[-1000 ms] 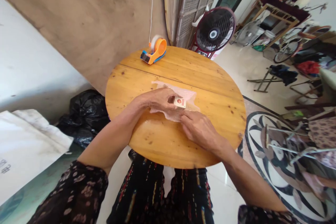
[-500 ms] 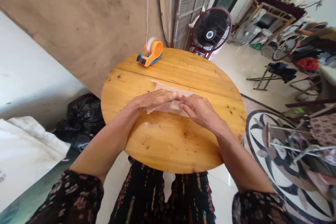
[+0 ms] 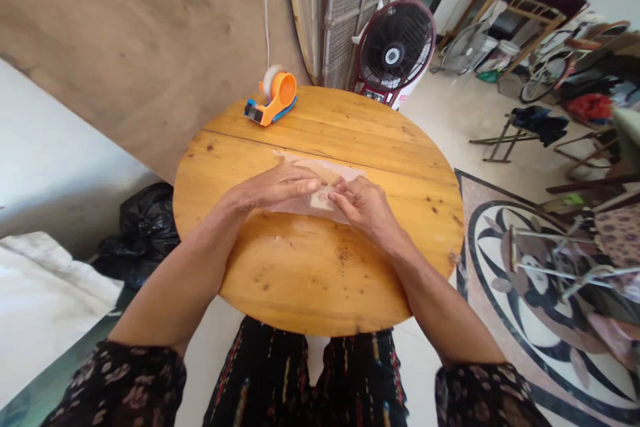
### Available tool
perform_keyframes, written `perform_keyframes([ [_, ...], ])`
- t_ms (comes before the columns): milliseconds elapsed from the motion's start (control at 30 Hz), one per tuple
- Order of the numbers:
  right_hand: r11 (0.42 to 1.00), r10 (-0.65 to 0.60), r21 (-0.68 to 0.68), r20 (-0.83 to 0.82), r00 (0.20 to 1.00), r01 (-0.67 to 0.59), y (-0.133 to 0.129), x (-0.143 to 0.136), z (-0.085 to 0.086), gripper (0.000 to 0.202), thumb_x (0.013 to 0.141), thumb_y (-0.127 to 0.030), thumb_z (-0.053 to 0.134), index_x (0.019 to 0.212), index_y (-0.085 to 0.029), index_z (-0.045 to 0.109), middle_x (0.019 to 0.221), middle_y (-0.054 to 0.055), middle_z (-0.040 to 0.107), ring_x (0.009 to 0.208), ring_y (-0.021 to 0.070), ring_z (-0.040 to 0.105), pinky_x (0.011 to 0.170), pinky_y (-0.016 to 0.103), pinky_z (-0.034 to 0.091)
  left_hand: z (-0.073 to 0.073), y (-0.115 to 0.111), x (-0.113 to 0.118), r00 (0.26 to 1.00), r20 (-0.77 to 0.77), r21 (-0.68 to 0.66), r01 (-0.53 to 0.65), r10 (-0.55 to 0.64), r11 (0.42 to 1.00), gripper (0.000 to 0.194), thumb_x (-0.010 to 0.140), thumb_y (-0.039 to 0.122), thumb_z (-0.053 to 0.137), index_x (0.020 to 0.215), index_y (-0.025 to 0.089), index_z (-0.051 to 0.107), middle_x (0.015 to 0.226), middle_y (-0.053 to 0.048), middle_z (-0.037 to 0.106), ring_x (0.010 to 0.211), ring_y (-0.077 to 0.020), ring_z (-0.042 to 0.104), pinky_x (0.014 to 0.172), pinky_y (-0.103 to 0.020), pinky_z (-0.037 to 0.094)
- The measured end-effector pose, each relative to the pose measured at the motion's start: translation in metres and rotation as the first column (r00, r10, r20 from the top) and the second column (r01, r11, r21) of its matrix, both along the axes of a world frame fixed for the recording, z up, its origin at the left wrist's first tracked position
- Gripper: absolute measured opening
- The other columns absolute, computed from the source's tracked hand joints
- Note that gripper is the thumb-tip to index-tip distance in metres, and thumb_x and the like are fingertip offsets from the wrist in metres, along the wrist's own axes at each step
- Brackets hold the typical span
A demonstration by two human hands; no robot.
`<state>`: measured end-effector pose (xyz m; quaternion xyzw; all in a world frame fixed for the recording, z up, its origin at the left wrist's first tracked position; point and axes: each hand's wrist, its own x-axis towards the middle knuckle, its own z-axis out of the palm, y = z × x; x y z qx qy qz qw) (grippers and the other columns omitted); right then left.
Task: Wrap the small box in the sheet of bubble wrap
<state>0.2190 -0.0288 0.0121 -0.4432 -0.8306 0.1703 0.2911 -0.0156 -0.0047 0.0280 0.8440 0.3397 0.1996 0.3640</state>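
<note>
A thin, translucent pinkish-white wrap [image 3: 345, 167] lies flat on the round wooden table [image 3: 310, 273]. A small pale item [image 3: 320, 200] rests on or inside it, between my hands. My left hand [image 3: 283, 185] lies over the wrap's left part, its fingers stretched out and thumb pointing right. Just right of the pale item, my right hand [image 3: 361, 203] is closed, with thumb and index finger pinched at the item's right edge. What exactly sits between those fingertips is too small to tell.
An orange and blue tape dispenser [image 3: 273, 99] stands at the table's back left edge. Behind the table is a fan [image 3: 393, 53]. Black plastic bags [image 3: 145, 227] lie on the left, near a white sack [image 3: 55, 300]. A folding stool [image 3: 520, 130] stands at right.
The hands have moved slightly apart, uncovering more of the pale item. The whole view has shifted, so the table and dispenser appear farther left.
</note>
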Motion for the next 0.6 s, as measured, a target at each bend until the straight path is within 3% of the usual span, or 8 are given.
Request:
perform_keyframes([
  [100, 0.998, -0.056, 0.025, 0.048, 0.997, 0.055, 0.000, -0.002, 0.000, 0.019, 0.092, -0.032, 0.060, 0.082, -0.019, 0.069, 0.084, 0.007, 0.070, 0.083, 0.0197, 0.062, 0.077, 0.030, 0.045, -0.001, -0.001, 0.001, 0.995, -0.007, -0.027, -0.103, 0.103, 0.994, 0.054, 0.082, 0.062, 0.060, 0.116, 0.022, 0.071, 0.122, -0.007, 0.071, 0.112, -0.0294, 0.063, 0.095, -0.037, 0.049],
  [167, 0.995, -0.096, 0.009, 0.074, 0.993, 0.096, 0.001, -0.003, -0.001, 0.021, 0.092, -0.033, 0.061, 0.081, -0.018, 0.069, 0.080, 0.006, 0.069, 0.078, 0.0184, 0.060, 0.074, 0.029, 0.042, -0.005, 0.000, 0.005, 0.985, -0.033, 0.010, -0.169, 0.170, 0.985, 0.048, 0.078, 0.056, 0.065, 0.109, 0.020, 0.073, 0.112, -0.005, 0.073, 0.103, -0.0262, 0.065, 0.088, -0.033, 0.049],
  [333, 0.988, -0.130, -0.064, 0.112, 0.985, 0.138, 0.004, -0.005, -0.001, 0.020, 0.090, -0.031, 0.062, 0.078, -0.017, 0.070, 0.076, 0.005, 0.067, 0.073, 0.0162, 0.057, 0.071, 0.027, 0.038, -0.014, 0.003, 0.019, 0.972, -0.014, 0.047, -0.232, 0.233, 0.972, 0.032, 0.081, 0.044, 0.061, 0.092, 0.016, 0.073, 0.082, -0.002, 0.072, 0.074, -0.0155, 0.061, 0.068, -0.025, 0.044],
  [600, 0.964, -0.079, -0.252, 0.017, 0.997, 0.081, 0.013, 0.012, 0.004, 0.025, 0.083, -0.042, 0.065, 0.079, -0.018, 0.069, 0.059, -0.002, 0.057, 0.057, 0.0117, 0.048, 0.059, 0.024, 0.033, -0.015, 0.000, 0.020, 0.960, 0.056, -0.064, -0.272, 0.276, 0.960, 0.021, 0.079, 0.034, 0.060, 0.070, 0.015, 0.064, 0.066, 0.003, 0.060, 0.064, -0.0111, 0.052, 0.057, -0.021, 0.036],
])
